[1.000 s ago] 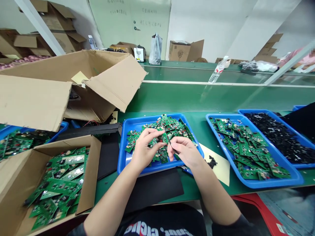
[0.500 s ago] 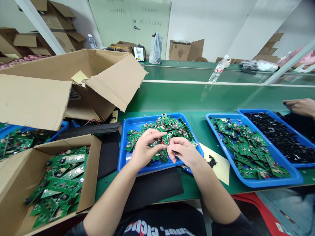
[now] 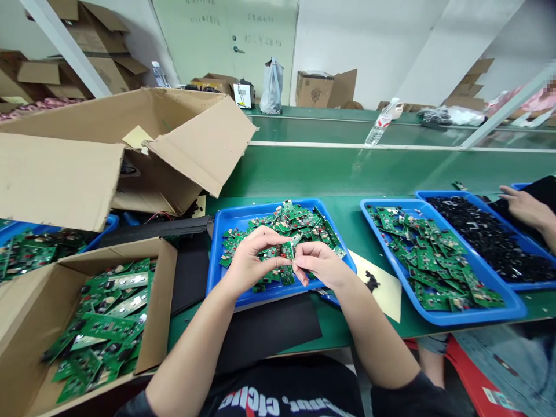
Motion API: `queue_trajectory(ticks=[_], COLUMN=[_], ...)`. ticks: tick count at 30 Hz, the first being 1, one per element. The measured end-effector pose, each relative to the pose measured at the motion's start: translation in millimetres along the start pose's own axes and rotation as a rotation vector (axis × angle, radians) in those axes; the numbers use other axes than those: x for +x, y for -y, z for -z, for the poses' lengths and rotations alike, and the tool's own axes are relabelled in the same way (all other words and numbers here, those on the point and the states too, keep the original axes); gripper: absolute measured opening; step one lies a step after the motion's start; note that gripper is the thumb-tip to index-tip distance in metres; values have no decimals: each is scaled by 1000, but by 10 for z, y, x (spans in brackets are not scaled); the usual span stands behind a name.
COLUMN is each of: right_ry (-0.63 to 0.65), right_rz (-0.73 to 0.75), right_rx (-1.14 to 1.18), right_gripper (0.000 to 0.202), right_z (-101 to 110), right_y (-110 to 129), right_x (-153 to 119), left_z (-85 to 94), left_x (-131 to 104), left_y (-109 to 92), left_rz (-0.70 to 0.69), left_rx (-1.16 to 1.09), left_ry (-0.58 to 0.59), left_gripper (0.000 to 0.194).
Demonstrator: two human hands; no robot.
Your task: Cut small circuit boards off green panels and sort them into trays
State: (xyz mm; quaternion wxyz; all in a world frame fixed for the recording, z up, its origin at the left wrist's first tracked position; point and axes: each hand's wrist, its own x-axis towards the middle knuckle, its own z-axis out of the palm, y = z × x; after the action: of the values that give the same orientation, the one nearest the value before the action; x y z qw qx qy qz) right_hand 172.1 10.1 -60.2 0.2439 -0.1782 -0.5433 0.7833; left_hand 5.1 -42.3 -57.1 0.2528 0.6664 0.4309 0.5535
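Observation:
Over the middle blue tray (image 3: 211, 272), my left hand (image 3: 254, 260) pinches a small green circuit board (image 3: 288, 250) between thumb and fingers. My right hand (image 3: 320, 263) meets it from the other side, fingertips pressed together at the board's right edge. Whether a small part sits between those right fingertips is hidden. Many loose circuit boards (image 3: 304, 217) lie heaped in the tray beneath both hands. A cream sheet (image 3: 393, 295) bearing small black pieces (image 3: 372, 282) lies right of my right hand.
An open carton (image 3: 158, 301) of circuit boards stands at the left, below a larger open box (image 3: 204, 139). At right are a blue tray of boards (image 3: 434, 255) and a tray of black parts (image 3: 478, 237). Another person's hand (image 3: 527, 205) is beyond. Black sheets (image 3: 273, 330) lie in front.
Both my hands keep the board at nearly the same place, with little finger movement. The other person's hand at the far right has shifted lower. The whole view has slid slightly.

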Motion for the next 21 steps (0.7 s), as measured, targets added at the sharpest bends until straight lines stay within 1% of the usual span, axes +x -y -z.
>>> queue_trajectory(ticks=[5,14,21], right_ry=[15,74,68], right_rz=[53,133,164], right_rx=[17,82,86], right_gripper=[18,17,17], right_z=[-13,-2,-6], right_y=[3,43,104], right_x=[-19,-69,-105], left_z=[4,13,-4], left_x=[-10,11,11], left_y=[-9,-51,-61], left_rz=[-32,-95,-62], left_rx=[32,100,133], left_ry=[-35,-19,-7], left_gripper=[33,36,36])
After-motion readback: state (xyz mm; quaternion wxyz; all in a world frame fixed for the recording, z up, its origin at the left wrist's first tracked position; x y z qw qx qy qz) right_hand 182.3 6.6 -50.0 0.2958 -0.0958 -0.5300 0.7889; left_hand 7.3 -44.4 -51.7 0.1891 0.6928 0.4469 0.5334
